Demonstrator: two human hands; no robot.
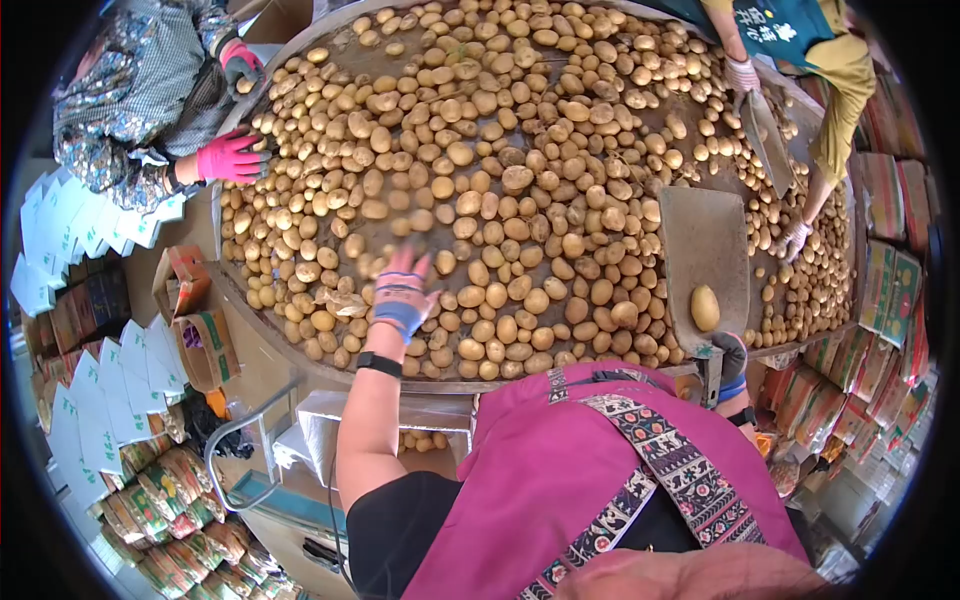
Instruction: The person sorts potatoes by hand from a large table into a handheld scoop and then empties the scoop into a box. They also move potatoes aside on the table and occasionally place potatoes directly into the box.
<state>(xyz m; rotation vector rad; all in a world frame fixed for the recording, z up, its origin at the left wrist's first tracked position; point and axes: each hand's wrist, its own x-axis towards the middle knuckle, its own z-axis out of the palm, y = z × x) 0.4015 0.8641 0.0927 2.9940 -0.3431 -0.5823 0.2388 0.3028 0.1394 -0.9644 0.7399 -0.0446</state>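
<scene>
My left hand (402,298), in a pink and blue-grey glove, is open over the heap of potatoes (520,178) with fingers spread and slightly blurred. Right by its fingertips, some potatoes (400,222) are smeared by motion. My right hand (734,368), in a dark and blue glove, grips the short handle of a flat metal scoop (715,235) at the near edge of the table. A single larger potato (705,308) lies on the scoop's blade, close to the handle.
A person's pink gloved hand (232,157) rests at the heap's left edge. Far right, another person holds a metal scoop (768,145). A cardboard box with potatoes (425,441) stands below the table's near edge (440,386). Stacked cartons (880,290) line the right side.
</scene>
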